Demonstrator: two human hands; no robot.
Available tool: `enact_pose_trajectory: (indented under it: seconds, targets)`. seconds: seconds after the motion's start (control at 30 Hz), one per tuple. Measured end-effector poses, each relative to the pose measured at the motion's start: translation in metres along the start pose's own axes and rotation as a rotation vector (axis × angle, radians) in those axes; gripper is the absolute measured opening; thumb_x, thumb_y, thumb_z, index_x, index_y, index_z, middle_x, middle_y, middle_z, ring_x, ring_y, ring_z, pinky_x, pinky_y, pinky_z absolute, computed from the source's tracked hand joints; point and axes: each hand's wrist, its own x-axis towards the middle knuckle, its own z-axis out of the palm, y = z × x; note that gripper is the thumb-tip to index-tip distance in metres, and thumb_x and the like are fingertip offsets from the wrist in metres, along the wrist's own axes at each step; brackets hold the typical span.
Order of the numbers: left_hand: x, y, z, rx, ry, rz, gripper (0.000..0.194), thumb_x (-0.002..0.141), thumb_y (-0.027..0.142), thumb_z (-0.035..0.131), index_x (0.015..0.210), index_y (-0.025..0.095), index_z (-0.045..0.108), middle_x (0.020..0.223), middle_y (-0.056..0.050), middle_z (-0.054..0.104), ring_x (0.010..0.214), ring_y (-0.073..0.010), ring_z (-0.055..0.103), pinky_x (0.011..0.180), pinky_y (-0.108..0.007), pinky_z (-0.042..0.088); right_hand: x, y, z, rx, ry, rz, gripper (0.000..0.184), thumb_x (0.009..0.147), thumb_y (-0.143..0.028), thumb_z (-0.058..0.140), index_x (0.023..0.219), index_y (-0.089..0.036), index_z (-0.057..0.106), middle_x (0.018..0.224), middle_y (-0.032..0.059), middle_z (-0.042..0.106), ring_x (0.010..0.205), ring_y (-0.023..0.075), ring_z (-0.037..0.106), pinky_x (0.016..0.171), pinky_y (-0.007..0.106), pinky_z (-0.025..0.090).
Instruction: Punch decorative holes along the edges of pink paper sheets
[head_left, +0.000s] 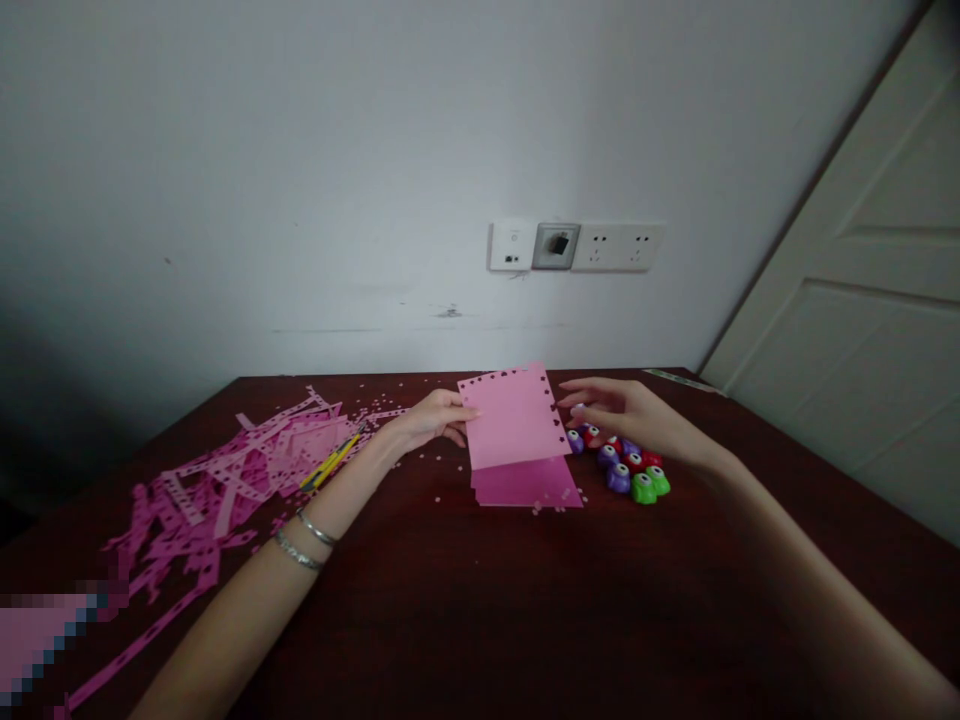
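My left hand [439, 418] grips the left edge of a pink sheet of paper [514, 418], thumb on its face. Small shapes are punched through the sheet along its top and right edges. Under it, a stack of darker pink paper [525, 482] lies on the table, with small punched bits on its lower right part. My right hand [626, 412] hovers just right of the sheet, fingers apart and holding nothing that I can see. Below that hand stand several small craft punches, among them a purple punch [619, 478] and a green punch [643, 488]; the hand hides some.
A heap of punched pink paper strips [225, 475] covers the table's left side, with a yellow utility knife [330, 462] at its right edge. Tiny paper bits are scattered nearby. A ruler-like strip [684, 381] lies at the back right. Wall sockets [615, 247] sit above the dark table [480, 620].
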Motion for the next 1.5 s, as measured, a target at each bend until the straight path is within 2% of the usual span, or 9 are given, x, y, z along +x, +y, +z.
enact_pose_trajectory:
  seconds: [0.1, 0.2, 0.33, 0.5, 0.7, 0.83, 1.17, 1.33, 1.5]
  targets:
    - [-0.002, 0.005, -0.007, 0.085, 0.102, 0.022, 0.032, 0.066, 0.037, 0.068, 0.083, 0.010, 0.063, 0.078, -0.009, 0.065, 0.065, -0.0137, 0.059, 0.059, -0.028, 0.048, 0.007, 0.013, 0.002, 0.058, 0.034, 0.088, 0.047, 0.078, -0.040, 0.057, 0.119, -0.016, 0.055, 0.107, 0.0142, 0.063, 0.085, 0.0203, 0.064, 0.054, 0.026, 0.054]
    - [-0.001, 0.005, -0.010, 0.112, 0.151, 0.018, 0.032, 0.066, 0.037, 0.067, 0.082, 0.010, 0.062, 0.077, -0.009, 0.065, 0.065, -0.0139, 0.059, 0.058, -0.028, 0.048, 0.011, 0.024, 0.007, 0.106, -0.072, 0.122, 0.041, 0.079, -0.040, 0.056, 0.110, -0.013, 0.060, 0.102, 0.0141, 0.065, 0.084, 0.0200, 0.064, 0.053, 0.025, 0.055]
    - [0.003, -0.002, -0.011, 0.134, 0.146, 0.019, 0.033, 0.066, 0.039, 0.067, 0.082, 0.010, 0.062, 0.078, -0.010, 0.065, 0.065, -0.0143, 0.059, 0.057, -0.027, 0.049, 0.016, 0.036, 0.017, 0.178, -0.168, 0.130, 0.037, 0.076, -0.039, 0.060, 0.103, -0.013, 0.063, 0.092, 0.0112, 0.067, 0.082, 0.0187, 0.064, 0.057, 0.025, 0.056]
    - [0.006, -0.009, -0.008, 0.148, 0.099, 0.027, 0.038, 0.066, 0.043, 0.066, 0.085, 0.010, 0.063, 0.079, -0.010, 0.065, 0.068, -0.0152, 0.060, 0.058, -0.028, 0.049, 0.022, 0.048, 0.026, 0.190, -0.105, 0.147, 0.028, 0.068, -0.034, 0.068, 0.087, -0.013, 0.064, 0.075, 0.0056, 0.066, 0.063, 0.0133, 0.062, 0.052, 0.024, 0.056]
    - [0.006, -0.010, -0.008, 0.139, 0.046, 0.055, 0.039, 0.064, 0.035, 0.070, 0.094, 0.011, 0.061, 0.078, -0.008, 0.065, 0.069, -0.0158, 0.061, 0.059, -0.028, 0.048, 0.026, 0.055, 0.025, 0.179, 0.018, 0.150, 0.022, 0.068, -0.030, 0.067, 0.082, -0.013, 0.064, 0.068, 0.0030, 0.064, 0.061, 0.0123, 0.061, 0.049, 0.023, 0.055]
    - [0.005, -0.010, -0.008, 0.150, 0.043, 0.053, 0.032, 0.064, 0.034, 0.069, 0.085, 0.011, 0.061, 0.074, -0.007, 0.064, 0.069, -0.0164, 0.062, 0.059, -0.028, 0.047, 0.026, 0.058, 0.025, 0.201, -0.006, 0.172, 0.022, 0.067, -0.028, 0.068, 0.083, -0.013, 0.064, 0.070, 0.0033, 0.064, 0.062, 0.0127, 0.061, 0.051, 0.024, 0.056]
    - [0.008, -0.016, -0.013, 0.153, 0.034, 0.046, 0.027, 0.064, 0.031, 0.068, 0.081, 0.012, 0.060, 0.072, -0.006, 0.063, 0.066, -0.0153, 0.062, 0.059, -0.028, 0.048, 0.027, 0.062, 0.027, 0.218, -0.075, 0.181, 0.023, 0.067, -0.025, 0.067, 0.086, -0.013, 0.063, 0.074, 0.0049, 0.067, 0.063, 0.0136, 0.063, 0.051, 0.024, 0.057]
    - [0.012, -0.024, -0.009, 0.111, 0.078, -0.040, 0.020, 0.060, 0.026, 0.068, 0.070, 0.012, 0.058, 0.064, -0.003, 0.061, 0.063, -0.0139, 0.061, 0.060, -0.027, 0.049, 0.027, 0.063, 0.021, 0.145, -0.017, 0.232, 0.024, 0.070, -0.027, 0.065, 0.089, -0.012, 0.064, 0.078, 0.0091, 0.069, 0.071, 0.0176, 0.066, 0.048, 0.022, 0.055]
    - [0.018, -0.041, 0.004, 0.121, 0.066, -0.184, 0.018, 0.057, 0.020, 0.064, 0.072, 0.010, 0.061, 0.061, -0.005, 0.063, 0.060, -0.0145, 0.062, 0.060, -0.028, 0.049, 0.025, 0.058, 0.007, 0.056, 0.084, 0.218, 0.020, 0.073, -0.026, 0.062, 0.087, -0.013, 0.064, 0.079, 0.0094, 0.070, 0.069, 0.0173, 0.066, 0.048, 0.022, 0.054]
